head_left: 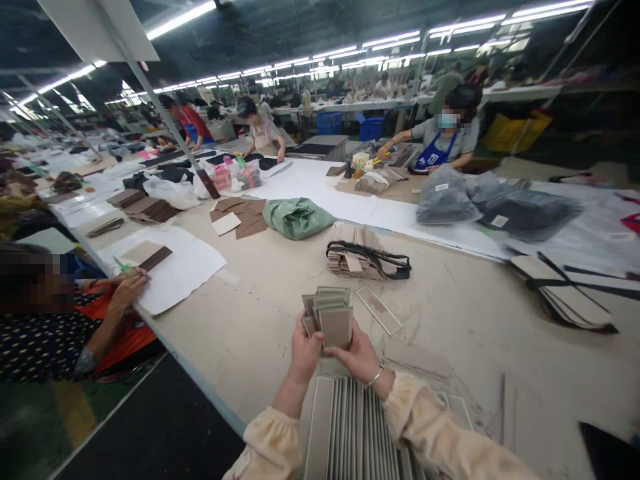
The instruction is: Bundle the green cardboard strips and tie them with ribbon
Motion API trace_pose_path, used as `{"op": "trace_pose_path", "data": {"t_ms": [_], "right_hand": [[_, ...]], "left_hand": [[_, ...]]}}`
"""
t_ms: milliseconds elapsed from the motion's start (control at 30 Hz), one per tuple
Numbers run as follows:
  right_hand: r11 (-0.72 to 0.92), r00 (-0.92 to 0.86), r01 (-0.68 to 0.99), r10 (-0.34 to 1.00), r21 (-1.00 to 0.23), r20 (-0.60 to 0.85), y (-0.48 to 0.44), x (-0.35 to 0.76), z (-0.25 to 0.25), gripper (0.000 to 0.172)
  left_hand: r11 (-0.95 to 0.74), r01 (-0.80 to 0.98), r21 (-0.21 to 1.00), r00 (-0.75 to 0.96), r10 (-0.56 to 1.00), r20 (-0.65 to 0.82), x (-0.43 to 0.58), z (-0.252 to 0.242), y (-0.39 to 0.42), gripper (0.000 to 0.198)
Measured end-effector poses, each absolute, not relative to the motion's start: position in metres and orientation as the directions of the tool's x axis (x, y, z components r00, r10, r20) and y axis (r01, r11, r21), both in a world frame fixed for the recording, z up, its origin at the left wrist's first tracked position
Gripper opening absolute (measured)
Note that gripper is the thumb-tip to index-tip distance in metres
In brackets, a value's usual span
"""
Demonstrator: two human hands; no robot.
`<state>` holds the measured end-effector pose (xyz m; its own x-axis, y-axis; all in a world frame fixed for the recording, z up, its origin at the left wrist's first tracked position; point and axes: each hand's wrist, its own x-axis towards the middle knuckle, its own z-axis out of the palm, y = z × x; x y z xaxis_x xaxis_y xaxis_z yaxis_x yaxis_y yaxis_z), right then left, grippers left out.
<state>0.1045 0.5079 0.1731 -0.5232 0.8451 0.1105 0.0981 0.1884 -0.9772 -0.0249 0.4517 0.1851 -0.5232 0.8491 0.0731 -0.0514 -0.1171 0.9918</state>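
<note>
Now | left hand [305,350], right hand [358,357]: clasp card stack [331,313] | green bag [296,218]: contents hidden

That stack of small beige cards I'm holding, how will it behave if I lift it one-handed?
The cards look stiff: they stand flat, no drooping. They sit fanned out of line between the left hand and right hand, so they probably slide apart easily. Thin pieces, so likely light.

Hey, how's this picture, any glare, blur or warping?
Head view: the ceiling tube lights blow out white, yet the table is evenly lit with faint shadows; the wide lens tilts the hall and stretches the edges; the cards in the left hand and right hand look fairly sharp, the right border smeared.
</note>
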Motion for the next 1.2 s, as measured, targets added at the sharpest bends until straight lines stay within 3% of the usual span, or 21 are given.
{"op": "trace_pose_path", "data": {"t_ms": [133, 267, 333, 567, 767, 900, 1000, 1100, 1200], "right_hand": [[0.377, -0.540, 0.048, 0.789, -0.925, 0.293, 0.517, 0.095, 0.149, 0.064], [0.359, -0.586, 0.161, 0.784, -0.919, 0.203, 0.517, 0.086, 0.102, 0.094], [0.351, -0.601, 0.190, 0.780, -0.917, 0.174, 0.515, 0.081, 0.084, 0.099], [0.396, -0.557, 0.138, 0.789, -0.908, 0.259, 0.521, 0.073, 0.097, 0.063], [0.548, -0.569, 0.026, 0.696, -0.836, 0.438, 0.528, 0.081, 0.120, 0.062], [0.467, -0.637, 0.118, 0.713, -0.877, 0.293, 0.534, 0.091, 0.089, 0.075], [0.373, -0.673, 0.215, 0.726, -0.903, 0.140, 0.534, 0.096, 0.076, 0.075], [0.329, -0.697, 0.270, 0.715, -0.905, 0.052, 0.526, 0.097, 0.095, 0.071], [0.369, -0.726, 0.387, 0.687, -0.845, -0.032, 0.511, 0.093, 0.134, 0.080]], "left_hand": [[-0.190, -0.023, 0.981, -0.491, 0.858, 0.154, -0.029, 0.172, 0.450, 0.104], [-0.067, 0.021, 0.998, -0.467, 0.881, 0.069, -0.031, 0.134, 0.448, 0.098], [-0.013, 0.006, 1.000, -0.476, 0.879, 0.014, -0.031, 0.118, 0.449, 0.092], [0.119, 0.026, 0.993, -0.600, 0.796, -0.079, -0.024, 0.126, 0.466, 0.054], [-0.028, 0.000, 1.000, -0.663, 0.748, 0.021, -0.023, 0.136, 0.474, 0.057], [0.105, 0.002, 0.994, -0.574, 0.814, -0.085, -0.020, 0.108, 0.476, 0.049], [0.155, 0.053, 0.987, -0.539, 0.836, -0.102, -0.016, 0.093, 0.477, 0.042], [0.236, 0.116, 0.965, -0.648, 0.754, -0.107, -0.017, 0.103, 0.473, 0.051], [0.245, 0.085, 0.966, -0.689, 0.715, -0.121, -0.027, 0.128, 0.461, 0.056]]}}
